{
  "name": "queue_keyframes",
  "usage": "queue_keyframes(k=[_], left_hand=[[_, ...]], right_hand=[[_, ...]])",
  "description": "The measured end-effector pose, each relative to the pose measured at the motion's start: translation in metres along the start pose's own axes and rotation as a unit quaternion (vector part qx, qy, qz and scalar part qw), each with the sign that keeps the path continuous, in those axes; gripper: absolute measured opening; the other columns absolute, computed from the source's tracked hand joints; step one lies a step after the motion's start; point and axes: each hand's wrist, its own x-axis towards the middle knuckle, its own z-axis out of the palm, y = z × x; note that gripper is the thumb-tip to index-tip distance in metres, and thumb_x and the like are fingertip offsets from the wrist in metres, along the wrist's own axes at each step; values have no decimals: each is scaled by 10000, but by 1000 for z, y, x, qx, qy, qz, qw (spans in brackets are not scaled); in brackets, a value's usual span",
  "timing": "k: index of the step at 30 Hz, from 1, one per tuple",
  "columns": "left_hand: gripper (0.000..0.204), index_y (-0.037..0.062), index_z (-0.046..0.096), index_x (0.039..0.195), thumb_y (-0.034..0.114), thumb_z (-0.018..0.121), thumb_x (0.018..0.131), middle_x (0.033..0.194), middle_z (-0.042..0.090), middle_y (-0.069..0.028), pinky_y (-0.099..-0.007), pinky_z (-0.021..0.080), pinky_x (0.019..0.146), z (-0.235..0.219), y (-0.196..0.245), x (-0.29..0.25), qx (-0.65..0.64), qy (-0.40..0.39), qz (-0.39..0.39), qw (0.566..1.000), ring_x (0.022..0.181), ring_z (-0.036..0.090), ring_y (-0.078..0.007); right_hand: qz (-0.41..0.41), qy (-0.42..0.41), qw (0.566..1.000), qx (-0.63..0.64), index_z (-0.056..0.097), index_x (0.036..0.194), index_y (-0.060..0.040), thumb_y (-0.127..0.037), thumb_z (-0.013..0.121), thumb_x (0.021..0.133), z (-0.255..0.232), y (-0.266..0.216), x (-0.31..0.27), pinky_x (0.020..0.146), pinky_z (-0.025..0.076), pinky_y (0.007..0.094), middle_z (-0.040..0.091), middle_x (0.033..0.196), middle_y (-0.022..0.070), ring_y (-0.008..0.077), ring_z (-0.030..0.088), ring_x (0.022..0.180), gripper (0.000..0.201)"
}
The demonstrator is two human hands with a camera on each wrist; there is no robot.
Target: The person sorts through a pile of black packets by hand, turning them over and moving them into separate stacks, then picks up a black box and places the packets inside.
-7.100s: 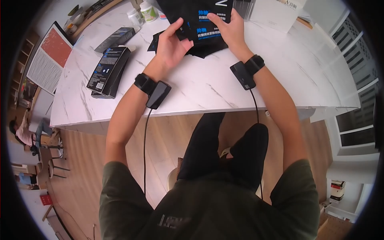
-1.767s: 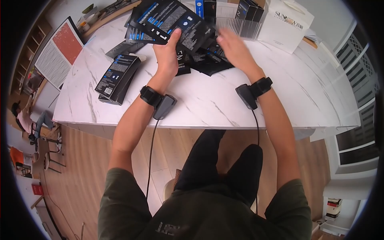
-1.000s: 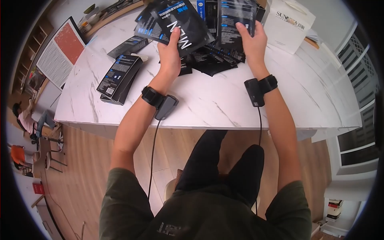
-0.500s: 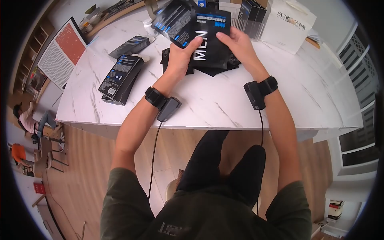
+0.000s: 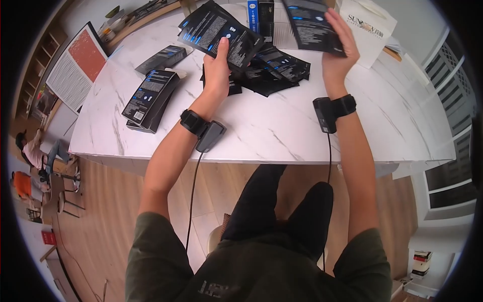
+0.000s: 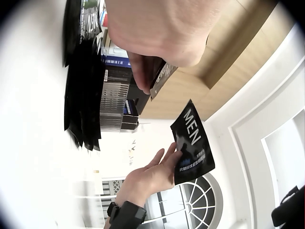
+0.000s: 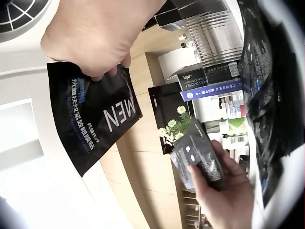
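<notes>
The left hand (image 5: 216, 74) pinches a fanned stack of black sachets (image 5: 221, 35), thumb on top, their printed backs up in the head view. At the right, the right hand (image 5: 342, 48) grips a single black sachet (image 5: 312, 25), held above the table and apart from the stack. Its "MEN" side (image 7: 105, 114) shows in the right wrist view. Between and below the hands lies a loose pile of black sachets (image 5: 282, 68) on the white marbled table (image 5: 261, 126). In the left wrist view the right hand (image 6: 147, 180) is at a distance.
Two black boxes (image 5: 151, 95) and a flattened-looking box (image 5: 163, 58) lie at the left. Behind stand a blue box (image 5: 253, 15), a ribbed clear holder (image 5: 284, 36) and a white paper bag (image 5: 365, 30). A printed board (image 5: 78, 65) leans at the far left.
The hands, close together half a second ago, have moved apart. The right hand has moved right and up with one sachet; the left hand has moved slightly left with its stack, uncovering the pile.
</notes>
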Motion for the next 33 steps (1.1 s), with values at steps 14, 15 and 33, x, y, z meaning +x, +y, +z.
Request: queue_keyframes(k=[14,15,33], left_hand=[[337,-16,549,1100,269,581,924,985,638,-80,-264,499,718,-3,-2,5,-41,85,54,994,825,616,-137],[330,-16,550,1102,256,587,920,993,637,-79,-263,494,734,-5,-3,6,-42,92,69,993,841,609,-133],[361,-33,585,1080,158,721,807,983,655,-87,-268,508,767,10,0,-8,53,-27,33,998,854,627,-145]], right_hand=[[-13,-16,1000,-8,614,1175,-53,193,496,736,4,0,-3,991,410,275,605,1211,79,196,555,1144,517],[51,-33,995,74,626,1147,-46,124,523,784,5,6,-7,918,443,266,610,1183,78,180,573,1098,414],[383,-323,823,267,543,1181,-2,-226,619,892,24,17,-46,635,517,247,666,984,75,125,637,809,374]])
